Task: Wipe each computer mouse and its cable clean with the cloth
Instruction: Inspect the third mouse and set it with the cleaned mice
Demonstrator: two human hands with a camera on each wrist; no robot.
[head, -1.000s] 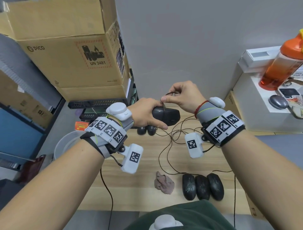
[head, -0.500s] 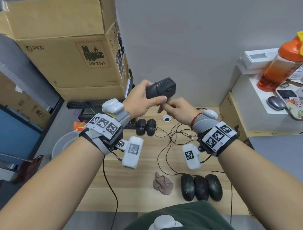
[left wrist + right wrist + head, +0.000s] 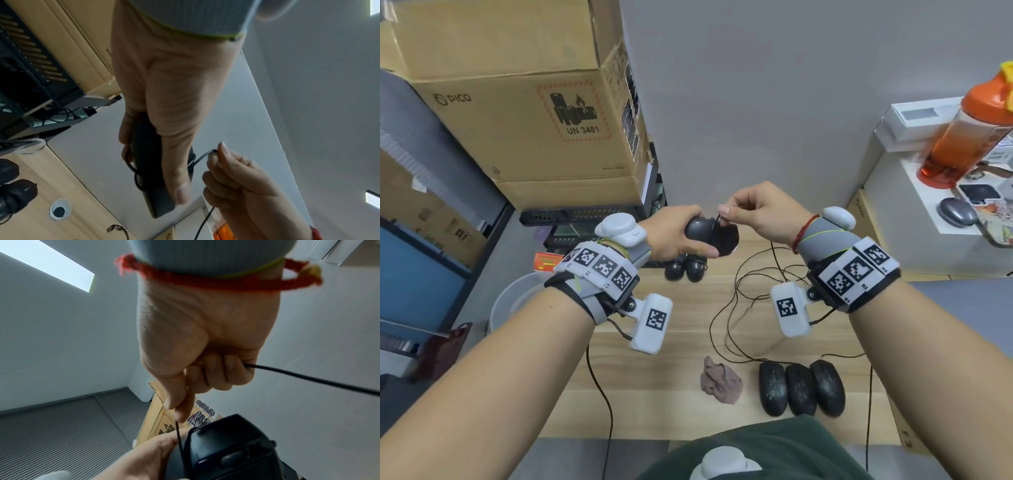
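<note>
Left hand (image 3: 674, 233) grips a black mouse (image 3: 710, 233) above the desk; right hand (image 3: 760, 214) pinches its cable (image 3: 202, 158), winding it round. Cloth (image 3: 720, 380) lies idle on the desk; three speckled mice (image 3: 801, 387) beside it apparently remain unwiped

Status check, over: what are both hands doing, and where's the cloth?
Left hand grips black mouse in the air. Right hand pinches its cable. Cloth idle on desk, untouched. Nothing blocking.

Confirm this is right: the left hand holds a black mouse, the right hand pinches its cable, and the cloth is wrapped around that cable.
Not quite. The cloth lies crumpled on the table, untouched, as the head view shows. The left hand holds the black mouse and the right hand pinches its cable bare.
</note>
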